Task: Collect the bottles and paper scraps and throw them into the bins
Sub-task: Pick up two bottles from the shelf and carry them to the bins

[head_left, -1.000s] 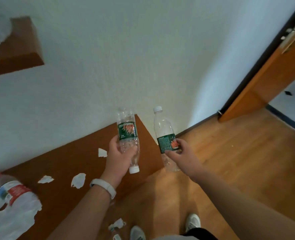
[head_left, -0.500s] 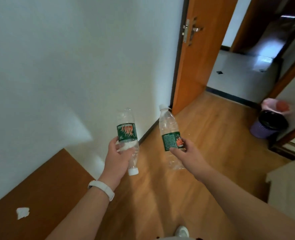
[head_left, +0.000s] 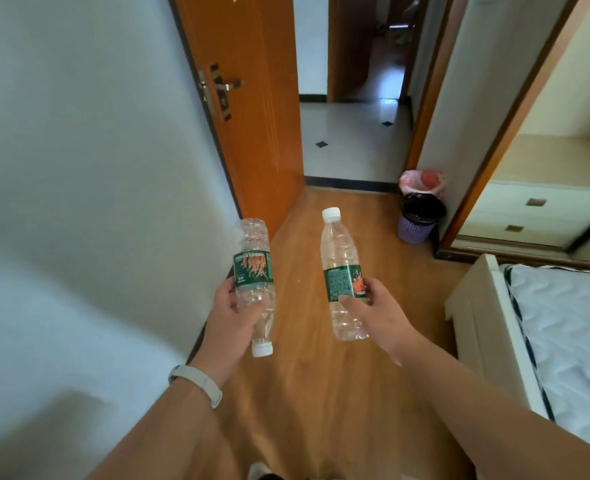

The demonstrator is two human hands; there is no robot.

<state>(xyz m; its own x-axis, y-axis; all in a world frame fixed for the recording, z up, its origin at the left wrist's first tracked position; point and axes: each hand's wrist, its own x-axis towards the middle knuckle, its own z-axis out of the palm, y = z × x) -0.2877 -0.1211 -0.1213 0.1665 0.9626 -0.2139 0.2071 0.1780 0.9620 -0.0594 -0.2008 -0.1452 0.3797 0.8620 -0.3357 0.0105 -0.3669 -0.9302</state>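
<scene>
My left hand (head_left: 229,317) grips a clear plastic bottle (head_left: 253,268) with a green label, held upside down so its white cap points at the floor. My right hand (head_left: 378,311) holds a second clear green-labelled bottle (head_left: 340,265) upright, white cap on top. Both bottles look empty. Ahead on the right, against the wall, stands a purple bin with a black liner (head_left: 420,218). Right behind it is a bin with a pink liner (head_left: 421,181) holding something red.
A white wall runs along the left. An open orange door (head_left: 252,116) leads to a tiled hallway ahead. A bed with a white mattress (head_left: 560,337) fills the right side, and a cream drawer unit (head_left: 536,213) stands beyond it. Wooden floor stretches between me and the bins.
The view has swung right, away from the brown table with paper scraps, towards the doorway. The bins and the bed have come into view. Both hands keep hold of their bottles.
</scene>
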